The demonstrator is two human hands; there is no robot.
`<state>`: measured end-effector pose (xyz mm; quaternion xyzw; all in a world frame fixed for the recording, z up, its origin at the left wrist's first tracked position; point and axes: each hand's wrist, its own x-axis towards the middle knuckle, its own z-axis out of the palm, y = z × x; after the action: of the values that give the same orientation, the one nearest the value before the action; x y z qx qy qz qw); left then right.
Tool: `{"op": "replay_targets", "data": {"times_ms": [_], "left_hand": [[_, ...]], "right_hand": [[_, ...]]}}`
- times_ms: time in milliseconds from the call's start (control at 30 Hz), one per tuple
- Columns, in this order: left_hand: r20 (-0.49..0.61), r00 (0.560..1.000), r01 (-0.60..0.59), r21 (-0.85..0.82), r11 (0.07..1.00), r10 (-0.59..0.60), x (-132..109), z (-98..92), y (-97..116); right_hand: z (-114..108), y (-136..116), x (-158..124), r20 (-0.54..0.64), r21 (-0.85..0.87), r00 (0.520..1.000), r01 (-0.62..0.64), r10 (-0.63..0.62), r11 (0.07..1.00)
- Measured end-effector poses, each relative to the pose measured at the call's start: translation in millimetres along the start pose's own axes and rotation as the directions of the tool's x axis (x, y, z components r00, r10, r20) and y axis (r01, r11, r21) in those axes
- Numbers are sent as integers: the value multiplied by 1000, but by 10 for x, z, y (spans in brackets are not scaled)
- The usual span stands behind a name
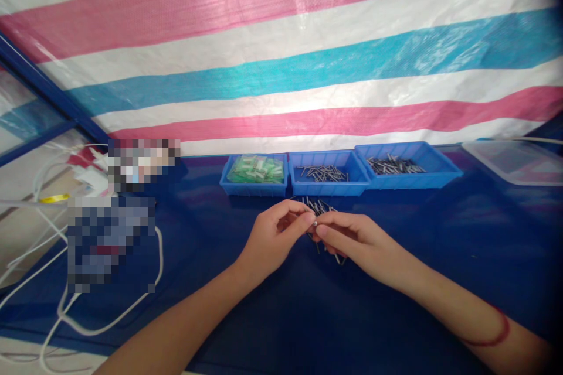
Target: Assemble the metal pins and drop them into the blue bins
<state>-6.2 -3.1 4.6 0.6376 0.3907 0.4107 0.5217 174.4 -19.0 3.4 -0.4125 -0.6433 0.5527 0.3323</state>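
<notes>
Seen from my remote station, the left hand (270,237) and the right hand (358,240) meet over the middle of the blue desk (308,316), nearer its far edge. Each grip is pinched closed, thumb against forefinger, on one small metal pin (313,224) held where the fingertips touch. I cannot tell which hand bears more of it.

A loose heap of pins (319,206) lies on the desk just behind and beneath the hands. Three blue bins sit side by side along the far edge. The left bin (253,188) holds green pieces, and the middle bin (328,188) and right bin (417,179) hold metal pins. A clear tray (519,164) rests at the far right corner, and a white cable (132,307) loops near the left edge. A striped tarp (308,70) hangs behind.
</notes>
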Motion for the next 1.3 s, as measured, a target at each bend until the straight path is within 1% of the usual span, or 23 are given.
{"op": "replay_targets", "data": {"times_ms": [100, 200, 367, 433, 500, 600, 633, 667, 700, 733, 800, 867, 900, 933, 967, 1000, 1033, 1100, 1133, 1200, 1300], "left_hand": [[-21, 1000, 4, 39, 999, -3, -2, 5, 3], [-40, 999, 10, 73, 997, -7, -5, 5, 5], [-10, 999, 33, 91, 995, -33, 1, -3, -3], [8, 999, 34, 120, 992, -35, 5, -3, 6], [45, 998, 28, 191, 981, -37, 7, -3, 26], [112, 994, -23, 368, 929, -20, 0, -9, 65], [131, 991, -60, 432, 900, 4, -3, -14, 74], [150, 988, -110, 494, 862, 40, -7, -20, 78], [174, 981, -167, 554, 816, 83, -10, -27, 76], [203, 971, -225, 609, 760, 125, -13, -34, 69], [268, 947, -319, 699, 640, 179, -17, -47, 39], [322, 930, -364, 758, 542, 176, -21, -56, -4], [345, 925, -377, 774, 510, 160, -22, -59, -26], [365, 920, -386, 783, 487, 143, -23, -61, -46], [382, 915, -394, 788, 472, 126, -23, -62, -63], [395, 912, -400, 791, 462, 113, -23, -63, -76], [403, 909, -404, 793, 455, 104, -21, -65, -86], [407, 907, -410, 798, 441, 105, -16, -67, -94], [407, 907, -412, 801, 434, 109, -14, -69, -94], [401, 908, -412, 808, 421, 118, -8, -73, -91], [395, 910, -412, 818, 401, 127, 0, -78, -88]], "right_hand": [[6, 18, 9, -41, 10, 999, -7, 7, 1000], [-6, 26, 22, -122, 17, 993, 3, 0, 1000], [-47, 21, 25, -235, -19, 970, 55, -58, 998], [-56, 6, 7, -270, -88, 957, 83, -104, 993], [-61, -19, -17, -284, -203, 945, 108, -164, 973], [-112, -55, -35, -279, -373, 924, 145, -260, 916], [-156, -59, -31, -303, -409, 909, 147, -286, 901], [-220, -55, -21, -352, -433, 884, 138, -308, 891], [-305, -44, -8, -423, -447, 845, 120, -328, 886], [-409, -26, 7, -507, -457, 792, 89, -341, 885], [-659, 31, 37, -662, -463, 657, 22, -362, 886], [-923, 104, 58, -765, -498, 520, -103, -381, 861], [-1041, 145, 66, -788, -520, 475, -168, -393, 838], [-1143, 186, 73, -797, -550, 444, -256, -409, 795], [-1224, 226, 81, -793, -581, 440, -339, -421, 740], [-1282, 264, 91, -776, -614, 465, -405, -426, 678], [-1317, 300, 102, -754, -647, 500, -454, -425, 613], [-1334, 355, 128, -708, -702, 566, -498, -422, 509], [-1323, 373, 139, -691, -720, 581, -504, -430, 476], [-1285, 384, 151, -674, -738, 575, -502, -464, 450], [-1216, 350, 138, -640, -768, 572, -457, -513, 449]]}}
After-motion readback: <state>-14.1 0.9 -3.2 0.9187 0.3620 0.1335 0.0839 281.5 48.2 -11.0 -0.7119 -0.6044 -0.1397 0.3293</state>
